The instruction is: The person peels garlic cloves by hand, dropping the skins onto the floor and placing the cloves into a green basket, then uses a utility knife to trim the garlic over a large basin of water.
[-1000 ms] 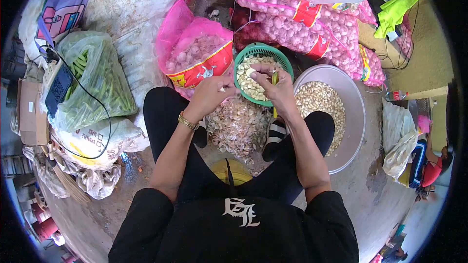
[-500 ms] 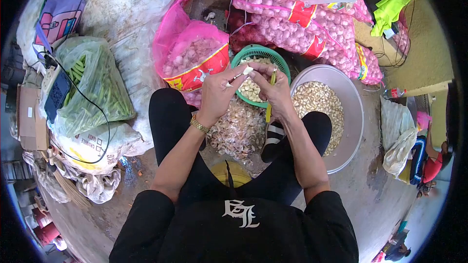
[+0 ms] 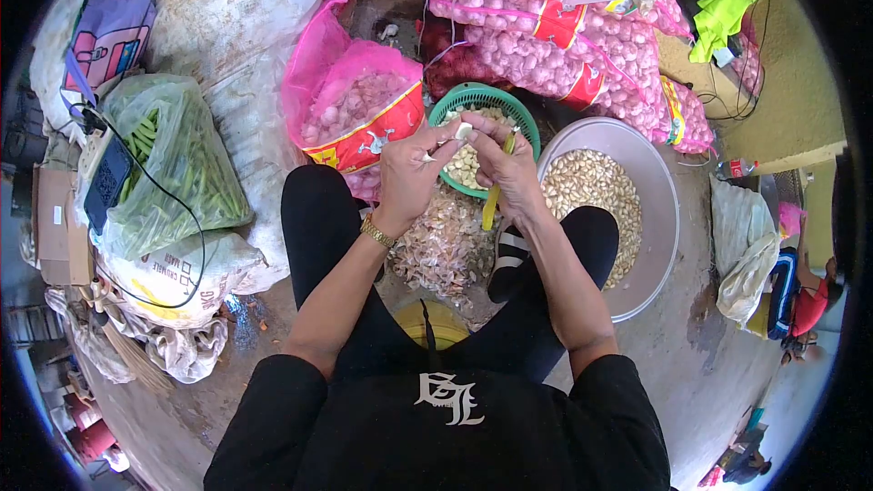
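A pale garlic clove [image 3: 464, 131] sits between the fingertips of both hands, above a green plastic basket [image 3: 530, 118]. My left hand [image 3: 409, 173] pinches it from one side, with a scrap of skin near the fingers. My right hand [image 3: 511, 173] touches the clove's other side and keeps a small knife with a yellow handle [image 3: 491, 207] gripped in the palm. Its blade is mostly hidden. Peeled cloves [image 3: 464, 164] lie in the basket under the hands. A heap of garlic skins [image 3: 441, 245] covers the floor between my legs.
A wide tub [image 3: 662, 218] of unpeeled cloves [image 3: 591, 191] stands at right. An open pink net sack of garlic bulbs [image 3: 355, 109] is at left front, with full garlic sacks [image 3: 573, 55] stacked behind. A bag of green pods [image 3: 182, 164] lies far left. People are at the right edge.
The yellow knife handle has tilted slightly and swung toward the left in my right hand. Both hands stay together at the clove.
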Demonstrator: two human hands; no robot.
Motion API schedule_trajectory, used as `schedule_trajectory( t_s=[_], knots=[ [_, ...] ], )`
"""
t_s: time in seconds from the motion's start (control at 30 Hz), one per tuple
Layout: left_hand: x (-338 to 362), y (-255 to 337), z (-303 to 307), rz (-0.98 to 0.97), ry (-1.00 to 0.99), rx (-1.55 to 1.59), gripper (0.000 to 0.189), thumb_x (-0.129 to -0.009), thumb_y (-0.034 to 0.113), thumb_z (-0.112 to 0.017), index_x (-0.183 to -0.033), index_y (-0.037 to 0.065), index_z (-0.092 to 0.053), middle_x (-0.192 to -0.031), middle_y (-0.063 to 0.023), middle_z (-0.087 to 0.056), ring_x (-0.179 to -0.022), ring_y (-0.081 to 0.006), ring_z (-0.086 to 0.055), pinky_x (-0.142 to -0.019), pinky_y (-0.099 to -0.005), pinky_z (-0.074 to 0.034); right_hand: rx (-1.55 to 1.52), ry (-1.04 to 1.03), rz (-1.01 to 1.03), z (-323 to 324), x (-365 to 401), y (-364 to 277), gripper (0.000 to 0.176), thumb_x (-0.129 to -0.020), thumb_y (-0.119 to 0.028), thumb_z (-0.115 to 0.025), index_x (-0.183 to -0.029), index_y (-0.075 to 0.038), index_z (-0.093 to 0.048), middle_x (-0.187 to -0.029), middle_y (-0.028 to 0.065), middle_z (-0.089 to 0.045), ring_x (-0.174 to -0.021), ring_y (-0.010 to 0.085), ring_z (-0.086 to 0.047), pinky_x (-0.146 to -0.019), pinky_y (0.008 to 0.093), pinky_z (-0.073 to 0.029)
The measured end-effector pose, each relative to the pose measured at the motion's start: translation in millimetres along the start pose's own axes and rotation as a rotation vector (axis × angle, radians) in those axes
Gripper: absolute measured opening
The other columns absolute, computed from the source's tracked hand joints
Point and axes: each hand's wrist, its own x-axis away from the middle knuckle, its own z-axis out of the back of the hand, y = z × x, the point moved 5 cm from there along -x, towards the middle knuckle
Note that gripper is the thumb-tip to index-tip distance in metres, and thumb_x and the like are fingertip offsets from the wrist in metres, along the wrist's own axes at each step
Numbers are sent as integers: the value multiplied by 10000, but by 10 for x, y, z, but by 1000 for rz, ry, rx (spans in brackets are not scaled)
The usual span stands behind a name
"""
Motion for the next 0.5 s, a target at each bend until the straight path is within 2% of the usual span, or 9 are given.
schedule_trajectory(
  t_s=[0.1,0.3,0.37,0.5],
  knots=[
    [2,10,0,-12,-6,-31,256,-876,38,-684,-1127,-15,-694,-841,0,-689,-725,-25,-553,-642,-199,-453,-22,0,-12,14,-9,33,305,-908,-162,-677,-1189,-45,-655,-645,-100,-500,-493,-4,-370,-441,180,-304],
    [16,29,-10,0,-2,-44,245,-866,42,-697,-1103,-21,-701,-877,-18,-711,-742,-31,-573,-668,-209,-474,-33,29,14,-21,-36,54,255,-900,-164,-677,-1127,-47,-664,-646,-92,-511,-489,0,-371,-442,186,-305],
    [22,89,-8,-94,11,-150,246,-868,41,-696,-1103,-32,-696,-903,-31,-717,-746,-37,-581,-673,-215,-484,-45,76,37,-16,-44,61,234,-895,-169,-681,-1093,-46,-666,-650,-89,-516,-491,1,-378,-437,186,-304],
    [7,-13,11,-81,16,-36,250,-881,37,-679,-1121,-31,-688,-883,-31,-706,-724,-35,-576,-649,-203,-474,41,58,75,-8,-50,33,262,-906,-175,-672,-1137,-49,-665,-668,-85,-524,-498,-2,-386,-435,183,-308]
  ],
)
